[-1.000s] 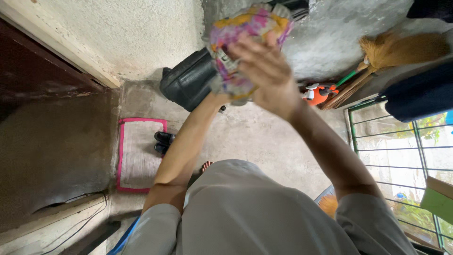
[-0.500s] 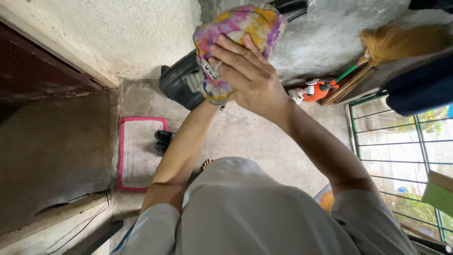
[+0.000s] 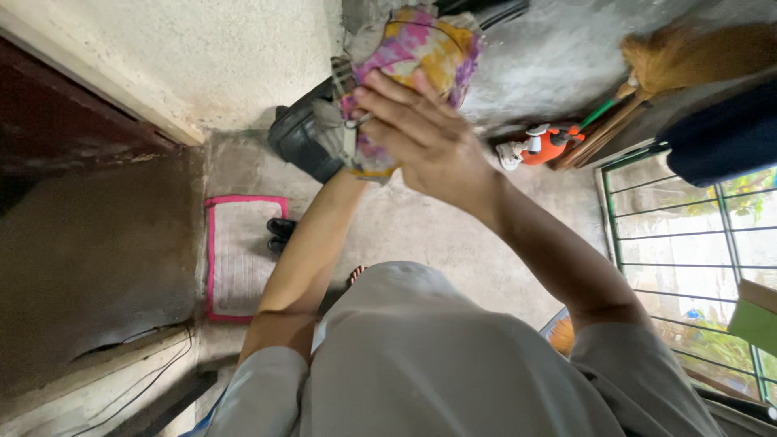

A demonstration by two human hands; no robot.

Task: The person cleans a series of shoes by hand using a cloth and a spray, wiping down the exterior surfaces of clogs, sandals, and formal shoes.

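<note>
I hold a bunched cloth [image 3: 421, 48] printed in pink, yellow and purple, raised in front of me at chest height. My right hand [image 3: 425, 133] is spread over its near side, fingers pressing into the fabric. My left hand is hidden behind the cloth; only its forearm [image 3: 312, 243] shows, rising up to the bundle from below. A grey strip of the cloth with a small tag hangs at its left edge.
A black bin [image 3: 303, 137] leans by the wall. A pink-edged mat [image 3: 239, 255] and black shoes [image 3: 281, 233] lie on the concrete floor. An orange toy [image 3: 538, 146] and brooms [image 3: 647, 73] stand at the right, by a green window grille [image 3: 688, 243].
The cloth has been turned and bunched tighter between my hands, shifting slightly left. My right hand moved from its side to over its front.
</note>
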